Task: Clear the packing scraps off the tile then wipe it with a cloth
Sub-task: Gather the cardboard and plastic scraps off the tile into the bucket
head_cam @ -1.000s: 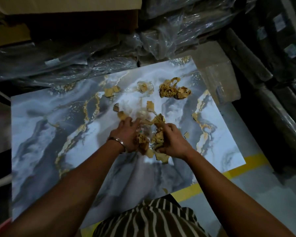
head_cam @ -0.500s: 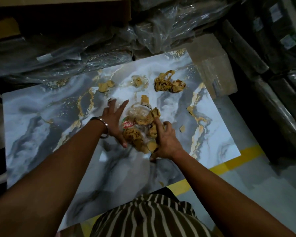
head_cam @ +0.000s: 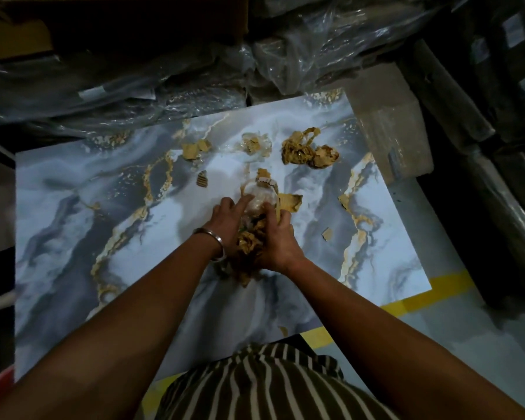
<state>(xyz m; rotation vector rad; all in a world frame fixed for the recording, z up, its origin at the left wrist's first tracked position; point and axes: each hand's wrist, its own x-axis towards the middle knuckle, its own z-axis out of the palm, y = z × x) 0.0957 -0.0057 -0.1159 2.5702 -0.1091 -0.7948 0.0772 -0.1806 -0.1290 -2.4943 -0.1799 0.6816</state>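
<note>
Head view. The tile [head_cam: 109, 225] lies flat on the floor in front of me, its far edge against plastic-wrapped stock [head_cam: 170, 95]. My left hand [head_cam: 226, 221] and right hand [head_cam: 278, 241] are cupped toward each other at the tile's middle, both closed around one gathered bundle [head_cam: 256, 225] of cardboard scraps and clear film. The left fingers press on the film at the top of the bundle; the right fingers curl around its near side.

Task status, as I judge it: clearing is under way, not complete. Scraps remaining on the tile:
- a crumpled wad [head_cam: 308, 151] near the far right corner;
- a film piece [head_cam: 253, 144] beside it;
- a flat scrap [head_cam: 194, 150] further left;
- a corrugated bit [head_cam: 202, 180] just beyond my left hand;
- a torn piece [head_cam: 291, 201] touching the bundle's right side;
- a small chip [head_cam: 327, 234] to the right of my right hand.

The bundle has not left the tile. Wiping has not begun, and no cloth is in view.

Labels: a pale strip [head_cam: 265, 180] at the top of the bundle carries dark marks, too small to read. White labels on the wrapped stock are also unreadable. No brand can be identified.
</note>
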